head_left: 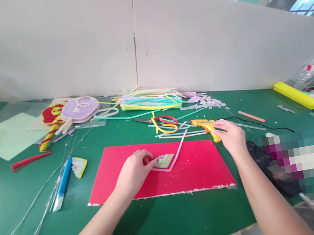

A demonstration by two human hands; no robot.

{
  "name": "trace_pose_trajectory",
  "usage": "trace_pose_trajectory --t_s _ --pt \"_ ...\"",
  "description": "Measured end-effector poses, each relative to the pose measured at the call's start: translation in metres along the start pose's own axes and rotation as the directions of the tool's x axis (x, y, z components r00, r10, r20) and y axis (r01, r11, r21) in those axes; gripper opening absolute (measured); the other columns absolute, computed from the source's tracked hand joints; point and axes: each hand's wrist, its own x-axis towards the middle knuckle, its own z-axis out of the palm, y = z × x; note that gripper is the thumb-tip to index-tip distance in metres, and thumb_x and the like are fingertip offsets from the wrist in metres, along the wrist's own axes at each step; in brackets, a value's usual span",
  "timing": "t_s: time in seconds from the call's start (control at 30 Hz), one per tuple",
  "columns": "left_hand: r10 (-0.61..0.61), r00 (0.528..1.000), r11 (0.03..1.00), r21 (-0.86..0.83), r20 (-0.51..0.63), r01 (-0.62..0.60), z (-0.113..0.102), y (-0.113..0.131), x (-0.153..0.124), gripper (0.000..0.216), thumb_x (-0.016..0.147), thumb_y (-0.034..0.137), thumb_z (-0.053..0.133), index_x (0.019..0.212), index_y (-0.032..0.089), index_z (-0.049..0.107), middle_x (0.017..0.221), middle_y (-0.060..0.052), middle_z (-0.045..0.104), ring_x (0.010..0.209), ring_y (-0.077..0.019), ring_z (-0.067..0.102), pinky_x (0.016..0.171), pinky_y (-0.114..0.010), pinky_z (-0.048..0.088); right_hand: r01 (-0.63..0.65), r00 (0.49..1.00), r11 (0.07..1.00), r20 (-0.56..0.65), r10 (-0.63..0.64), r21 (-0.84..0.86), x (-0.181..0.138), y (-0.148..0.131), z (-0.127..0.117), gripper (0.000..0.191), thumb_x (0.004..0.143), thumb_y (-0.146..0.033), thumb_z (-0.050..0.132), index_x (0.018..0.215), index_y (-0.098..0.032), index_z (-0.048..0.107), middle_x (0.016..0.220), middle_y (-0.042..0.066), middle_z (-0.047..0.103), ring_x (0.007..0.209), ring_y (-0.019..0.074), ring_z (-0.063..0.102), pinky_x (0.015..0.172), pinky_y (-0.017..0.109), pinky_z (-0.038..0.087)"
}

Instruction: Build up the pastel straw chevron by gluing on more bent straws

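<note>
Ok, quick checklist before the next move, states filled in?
1. Left hand on the striped piece: ok, its fingers touch the left end.
2. Pink strip ending level with the striped piece: not ok, its far end runs past.
3. Right hand at the glue gun: ok at the handle; firmness of grip, cannot tell.
4. Glue gun hot: cannot tell.
5. Red board free of crumbs: not ok, pale crumbs lie right of the striped piece.
6. Scissors off the red board: ok, they lie beyond its far edge.
</note>
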Motion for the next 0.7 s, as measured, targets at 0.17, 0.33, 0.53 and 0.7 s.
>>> trace_pose_trajectory --t_s 0.17,0.33,0.53,0.7 --pt "-0.005 1.0 1.0 -0.003 -0.007 0.005 -0.002 -0.004 0.002 0.016 0.08 0.033 0.053 0.085 0.02 0.06 0.08 -0.002 0.063 0.07 -0.0169 0.057 0.06 -0.025 0.039 -0.033 0.999 0.99 -0.041 0.028 -0.138 0.001 0.005 0.003 0.049 0.066 -0.061 0.058 0.087 -0.017 0.062 0.091 0.011 0.068 0.078 0.0223 0.067 0.071 0.035 0.055" --pt "-0.016 1.0 0.999 0.03 0.019 0.015 -0.004 -0.004 0.0 0.012 0.081 0.03 0.052 0.085 0.02 0.059 0.078 -0.002 0.062 0.069 -0.0171 0.057 0.059 -0.025 0.038 -0.117 0.992 0.906 -0.098 0.084 -0.406 0.005 0.001 0.011 0.047 0.064 -0.057 0.062 0.082 -0.014 0.065 0.088 0.016 0.066 0.092 0.0322 0.061 0.083 0.045 0.046" --pt "-0.04 0.999 0.995 0.095 0.03 0.037 -0.005 -0.001 -0.001 0.015 0.078 0.027 0.057 0.092 0.022 0.055 0.08 0.0 0.063 0.071 -0.0172 0.058 0.057 -0.023 0.036 -0.207 0.978 0.796 -0.117 0.172 -0.568 0.004 -0.004 0.031 0.031 0.064 -0.039 0.065 0.081 -0.013 0.067 0.093 0.017 0.064 0.094 0.0313 0.059 0.078 0.038 0.045" --pt "-0.08 0.996 0.99 0.116 0.041 0.075 -0.008 0.002 -0.001 0.016 0.079 0.028 0.057 0.093 0.023 0.055 0.079 0.0 0.063 0.071 -0.0169 0.059 0.057 -0.023 0.035 -0.307 0.946 0.773 -0.266 0.184 -0.555 0.0 -0.019 0.028 0.038 0.072 -0.043 0.058 0.096 -0.015 0.064 0.094 0.015 0.065 0.083 0.0289 0.062 0.069 0.036 0.045"
